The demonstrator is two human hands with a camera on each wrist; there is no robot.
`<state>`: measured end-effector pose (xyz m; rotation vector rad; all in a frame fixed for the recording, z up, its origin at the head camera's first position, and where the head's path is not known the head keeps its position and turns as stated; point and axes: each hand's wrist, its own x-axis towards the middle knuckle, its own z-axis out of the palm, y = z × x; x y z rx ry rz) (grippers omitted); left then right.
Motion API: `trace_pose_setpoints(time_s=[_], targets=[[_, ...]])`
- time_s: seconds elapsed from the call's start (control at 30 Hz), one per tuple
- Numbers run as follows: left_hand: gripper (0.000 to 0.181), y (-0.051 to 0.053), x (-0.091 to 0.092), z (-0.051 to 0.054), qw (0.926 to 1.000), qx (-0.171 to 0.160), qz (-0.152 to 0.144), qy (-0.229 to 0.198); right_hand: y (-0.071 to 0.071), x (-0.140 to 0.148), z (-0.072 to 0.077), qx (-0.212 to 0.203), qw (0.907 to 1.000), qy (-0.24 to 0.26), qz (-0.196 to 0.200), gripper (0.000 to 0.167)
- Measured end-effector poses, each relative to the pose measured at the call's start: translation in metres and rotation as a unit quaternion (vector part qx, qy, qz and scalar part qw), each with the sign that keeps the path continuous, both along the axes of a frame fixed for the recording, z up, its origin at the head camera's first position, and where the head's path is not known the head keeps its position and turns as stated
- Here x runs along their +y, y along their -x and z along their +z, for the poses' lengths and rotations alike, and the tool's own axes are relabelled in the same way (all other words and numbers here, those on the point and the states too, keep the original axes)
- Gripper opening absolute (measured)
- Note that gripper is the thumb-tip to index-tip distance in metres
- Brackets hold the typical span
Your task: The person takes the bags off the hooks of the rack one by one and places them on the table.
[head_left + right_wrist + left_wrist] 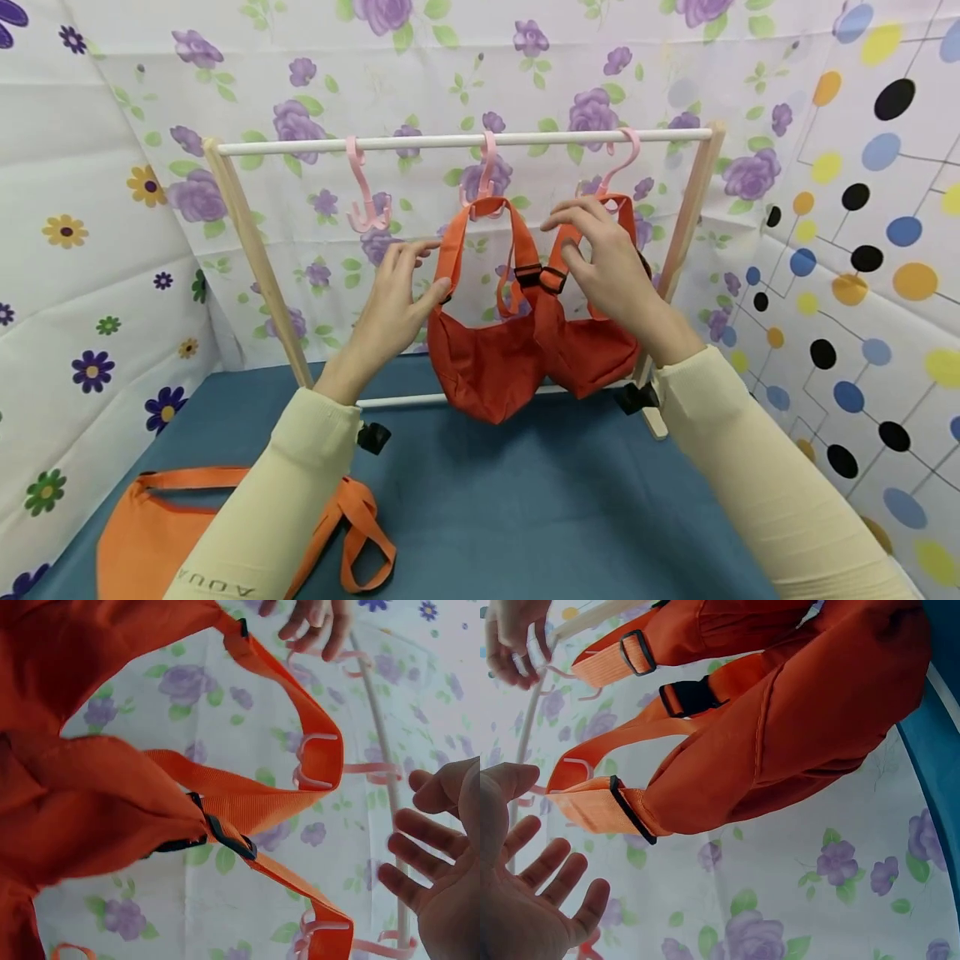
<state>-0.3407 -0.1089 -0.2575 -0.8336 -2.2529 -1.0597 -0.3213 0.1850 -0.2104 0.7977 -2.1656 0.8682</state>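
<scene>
Hanging by straps (452,250) from pink hooks (489,167) on a rack (285,147) are two orange bags (483,367). Beside one strap, the left hand (396,293), fingers spread, holds nothing; near the other, the right hand (611,262), fingers loosely bent, holds nothing either.

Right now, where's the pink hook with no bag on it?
In the head view, the bare pink hook hangs toward the left end of the white rail, above the left hand and left of the middle pink hook.
</scene>
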Motion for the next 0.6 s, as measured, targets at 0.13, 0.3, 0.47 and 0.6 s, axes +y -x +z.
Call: trace_pose_setpoints(time_s=[0.13, 0.3, 0.47, 0.6], targets=[[0.055, 0.007, 0.004, 0.009, 0.9999, -0.01, 0.006, 0.011, 0.006, -0.001, 0.014, 0.021, 0.9994, -0.025, -0.01, 0.028], [0.058, 0.012, 0.01, 0.021, 0.9993, -0.029, 0.021, 0.015, 0.017, -0.005, 0.028, 0.042, 0.9981, -0.04, -0.023, 0.029], [0.057, 0.015, 0.016, 0.028, 0.9986, -0.041, 0.028, 0.017, 0.027, -0.01, 0.036, 0.056, 0.9967, -0.053, -0.026, 0.03], [0.057, 0.019, 0.019, 0.03, 0.9985, -0.042, 0.032, 0.013, 0.034, -0.014, 0.04, 0.077, 0.9944, -0.067, -0.026, 0.03]])
